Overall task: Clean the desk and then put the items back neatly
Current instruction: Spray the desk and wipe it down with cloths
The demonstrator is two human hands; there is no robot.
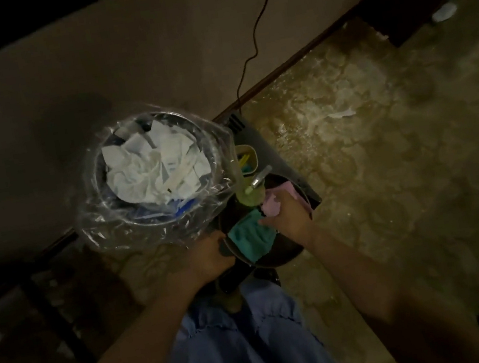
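Dim shot, looking straight down. Nearest the camera: blue trousers [242, 344] w/ gathered cuffs, both bare forearms reaching fwd over them. Just past the knees sits a dark round bucket [278, 256] on the floor, so I'll use that as the landmark.

Left hand [210, 259] is at the bucket's left rim, fingers curled round the edge/handle area, though it's dark there so can't tell exactly what part it grips. Right hand [289, 215] is over the bucket's top, fingers curled into a pink cloth [270, 207], fingertips also touching a teal cloth [251, 237] that's draped over the bucket's near-left rim.

At the bucket's far rim: a green spray bottle [249, 193], nozzle end pointing up-right. Just beyond that, a small yellowish cup [247, 159] w/ some colored bits inside, too blurry to ID. Both seem to sit on a dark flat thing behind the bucket, can't tell what.

Left & beyond the bucket, nearly touching it: a trash bin [149, 176] w/ clear plastic liner, stuffed w/ crumpled white paper [151, 170].

Further back, a black cable [253, 41] runs up the beige wall. Floor [380, 127] to the bucket's right is patterned & yellowish.
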